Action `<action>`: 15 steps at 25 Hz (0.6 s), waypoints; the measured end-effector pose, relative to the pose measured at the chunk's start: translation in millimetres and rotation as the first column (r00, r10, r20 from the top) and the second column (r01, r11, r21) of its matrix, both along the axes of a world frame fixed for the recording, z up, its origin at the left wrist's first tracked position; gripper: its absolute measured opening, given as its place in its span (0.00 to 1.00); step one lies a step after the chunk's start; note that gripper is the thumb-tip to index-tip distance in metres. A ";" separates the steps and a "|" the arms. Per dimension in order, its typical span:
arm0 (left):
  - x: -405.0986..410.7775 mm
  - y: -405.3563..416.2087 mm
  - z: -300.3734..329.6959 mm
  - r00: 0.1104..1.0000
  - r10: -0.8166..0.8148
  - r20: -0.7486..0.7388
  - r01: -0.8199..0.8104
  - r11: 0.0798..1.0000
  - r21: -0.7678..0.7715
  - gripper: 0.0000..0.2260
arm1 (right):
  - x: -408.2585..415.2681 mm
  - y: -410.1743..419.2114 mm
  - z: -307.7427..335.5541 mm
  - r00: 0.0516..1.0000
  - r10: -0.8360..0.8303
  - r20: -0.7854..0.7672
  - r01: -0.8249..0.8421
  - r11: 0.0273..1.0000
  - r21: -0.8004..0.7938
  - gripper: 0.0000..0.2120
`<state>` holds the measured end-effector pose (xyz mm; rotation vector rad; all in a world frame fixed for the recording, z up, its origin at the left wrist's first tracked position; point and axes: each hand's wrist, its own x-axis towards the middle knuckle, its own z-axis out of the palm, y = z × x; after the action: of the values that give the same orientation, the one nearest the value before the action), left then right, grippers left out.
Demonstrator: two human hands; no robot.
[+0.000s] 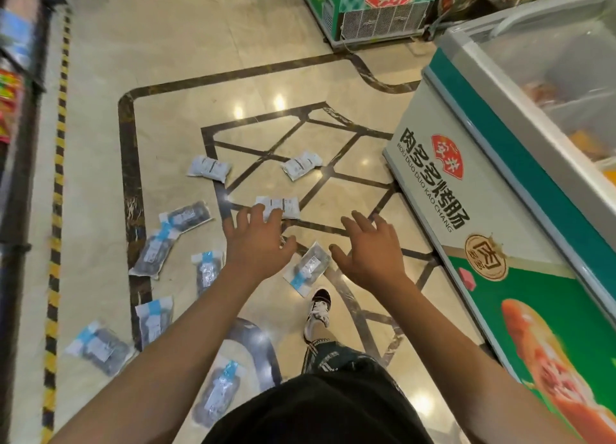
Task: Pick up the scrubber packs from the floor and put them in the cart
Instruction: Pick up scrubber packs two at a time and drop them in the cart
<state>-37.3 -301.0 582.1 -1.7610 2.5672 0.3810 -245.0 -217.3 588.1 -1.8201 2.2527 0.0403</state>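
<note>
Here both the left hand (258,243) and the right hand (370,248) reach out empty with fingers spread above the tiled floor (266,60), where scrubber packs (210,167) lie scattered left of the chest freezer (500,183), one pack (308,267) between the wrists.

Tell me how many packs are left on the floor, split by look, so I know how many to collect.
Whitish packs, printed side up: 3
Clear packs with dark scrubbers and a blue-and-white header: 7
Total: 10
</note>
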 end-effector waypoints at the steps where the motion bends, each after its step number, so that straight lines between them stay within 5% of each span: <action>1: -7.4 -19.4 -4.9 1.000 0.007 0.010 -0.007 1.000 0.013 0.31 | -8.8 -22.3 -5.0 1.000 0.014 0.004 -0.014 1.000 0.008 0.32; 9: -68.4 -157.0 -42.9 0.994 0.019 0.109 -0.032 0.992 0.119 0.29 | -57.6 -165.9 -44.2 0.991 0.129 0.042 -0.131 0.989 0.062 0.32; 15: -95.6 -253.9 -171.1 0.985 -0.044 0.168 0.020 0.990 0.142 0.26 | -66.1 -241.1 -170.7 0.986 0.134 0.101 -0.147 0.980 0.133 0.28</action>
<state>-133.0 -554.9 411.0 -1.6268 2.3860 0.3803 -311.1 -458.4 417.4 -1.8634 2.0035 0.1338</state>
